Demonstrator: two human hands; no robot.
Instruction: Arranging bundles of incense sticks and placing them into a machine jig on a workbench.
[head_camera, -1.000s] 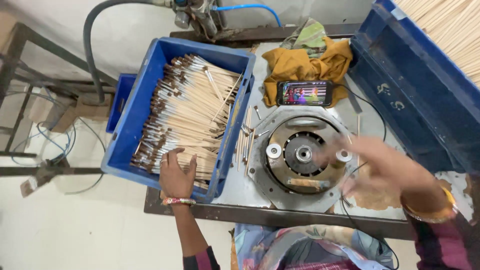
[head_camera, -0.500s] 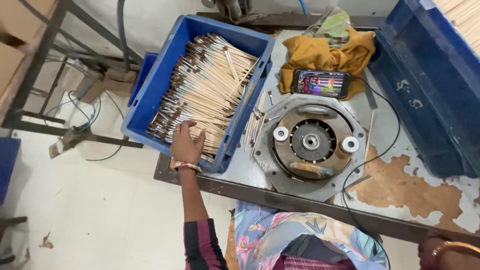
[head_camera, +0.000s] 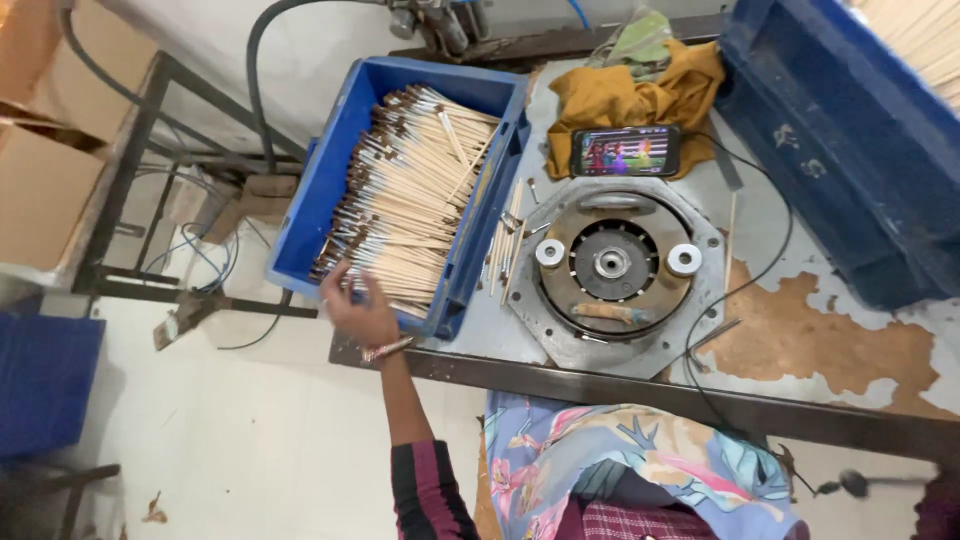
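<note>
**Hand in the stick bin**

A blue bin (head_camera: 330, 190) full of pale sticks (head_camera: 410, 210) sits at the left end of the counter (head_camera: 800, 330). The left hand (head_camera: 358, 312) reaches into its near corner, grip curled loosely on some sticks. It has slid nearer the corner. The right hand is out of view.

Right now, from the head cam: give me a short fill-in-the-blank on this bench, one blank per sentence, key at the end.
1. The left hand reaches into the ____ crate of wooden sticks.
2. The phone lies on a ____ cloth.
3. The round metal machine plate carries two ____ rollers.
4. Loose sticks lie on the table between the crate and the ____.

Missing words: blue; yellow; white; plate
</note>
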